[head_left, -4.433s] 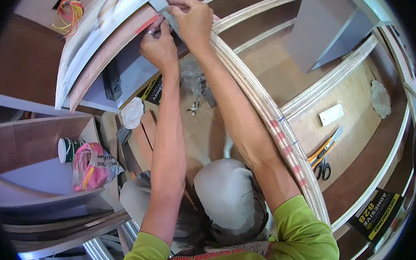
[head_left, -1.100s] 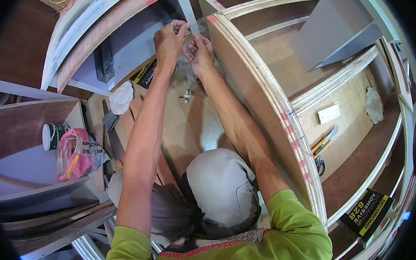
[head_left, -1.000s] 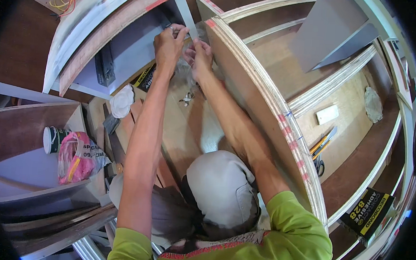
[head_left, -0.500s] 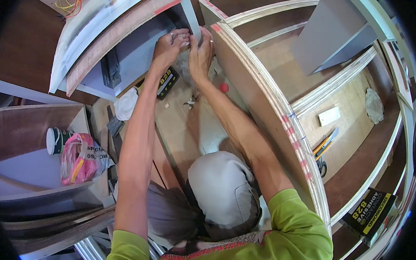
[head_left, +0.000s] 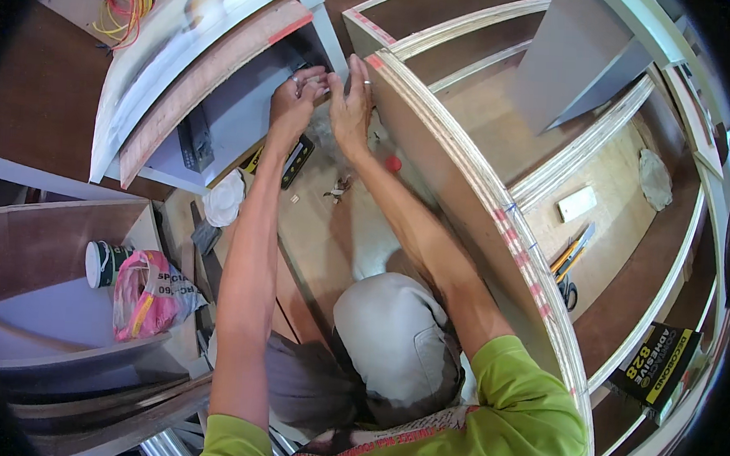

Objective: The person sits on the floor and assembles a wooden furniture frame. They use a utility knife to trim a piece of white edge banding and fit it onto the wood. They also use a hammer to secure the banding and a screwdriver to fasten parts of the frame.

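Observation:
At the front edge of a light grey cabinet side panel, my two hands are raised close together. My left hand, with a ring on one finger, has its fingers bent together at the cabinet's opening; anything in them is too small to make out. Just right of it, my right hand, also wearing a ring, has its thumb and fingers stretched up and apart beside the panel's edge. A curved wooden front rail spans the top of the cabinet. Inside lies a dark metal drawer slide.
On the right stands a curved plywood frame holding a white block, a cutter knife and scissors. A black-and-yellow can sits at far right. At left are a pink plastic bag and a red cap lies on the floor.
My right hand has come slightly away from the panel's edge, its fingers now more apart. The left hand stays near the opening. The whole view has shifted a little.

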Demonstrator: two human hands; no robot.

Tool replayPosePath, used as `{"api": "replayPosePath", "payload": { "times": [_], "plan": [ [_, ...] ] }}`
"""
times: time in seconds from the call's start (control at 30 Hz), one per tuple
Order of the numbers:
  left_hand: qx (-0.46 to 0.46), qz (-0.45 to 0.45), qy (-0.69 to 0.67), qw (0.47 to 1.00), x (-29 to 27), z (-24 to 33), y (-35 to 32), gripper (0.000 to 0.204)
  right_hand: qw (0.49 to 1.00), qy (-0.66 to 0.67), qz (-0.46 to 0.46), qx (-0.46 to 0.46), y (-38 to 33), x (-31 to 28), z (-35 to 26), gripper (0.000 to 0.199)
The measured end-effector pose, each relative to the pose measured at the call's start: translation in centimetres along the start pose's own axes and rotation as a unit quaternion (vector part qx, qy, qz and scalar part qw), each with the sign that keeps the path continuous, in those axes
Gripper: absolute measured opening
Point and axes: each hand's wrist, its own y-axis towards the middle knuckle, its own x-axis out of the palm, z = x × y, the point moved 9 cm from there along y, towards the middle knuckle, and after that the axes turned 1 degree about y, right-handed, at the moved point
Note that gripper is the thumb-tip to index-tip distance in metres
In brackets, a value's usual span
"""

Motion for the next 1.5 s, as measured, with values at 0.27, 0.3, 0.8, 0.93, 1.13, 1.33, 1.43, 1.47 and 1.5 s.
{"api": "replayPosePath", "payload": {
  "times": [0.27, 0.3, 0.8, 0.93, 1.13, 1.33, 1.43, 1.47, 1.5],
  "plan": [
    [0.057, -0.025, 0.191, 0.980, 0.4, 2.1, -0.1, 0.040, 0.993, 0.107, -0.014, 0.045, 4.1, 3.3, 6.5, 0.039],
    [0.052, 0.012, 0.244, 0.968, 0.6, 1.5, 0.5, 0.037, 0.998, 0.043, 0.014, 0.047, 3.5, 2.6, 8.8, 0.038],
    [0.041, -0.006, 0.125, 0.991, 1.2, -0.6, -0.2, 0.047, 0.970, 0.161, -0.142, 0.117, 1.2, 3.8, 8.5, 0.062],
    [0.011, 0.009, 0.175, 0.984, 0.8, -0.3, -0.4, 0.051, 0.965, 0.175, -0.150, 0.121, 0.8, 4.3, 7.9, 0.062],
    [-0.033, 0.005, 0.182, 0.983, 1.7, 1.2, -0.6, 0.058, 0.964, 0.184, -0.147, 0.123, 1.3, 3.8, 8.1, 0.063],
    [-0.018, 0.037, 0.288, 0.957, 0.8, 1.3, 0.4, 0.058, 0.962, 0.195, -0.146, 0.122, 1.0, 3.2, 7.1, 0.063],
    [-0.009, 0.080, 0.220, 0.972, 0.3, 2.7, 1.0, 0.060, 0.961, 0.205, -0.142, 0.122, 0.6, 3.0, 6.7, 0.063],
    [-0.004, 0.093, 0.176, 0.980, 0.0, 3.1, 1.1, 0.060, 0.960, 0.209, -0.141, 0.123, 0.5, 3.0, 6.6, 0.063],
    [0.021, 0.100, 0.180, 0.978, 0.8, 4.1, 1.0, 0.060, 0.960, 0.210, -0.137, 0.122, 0.4, 2.8, 6.8, 0.064]
  ]
}}
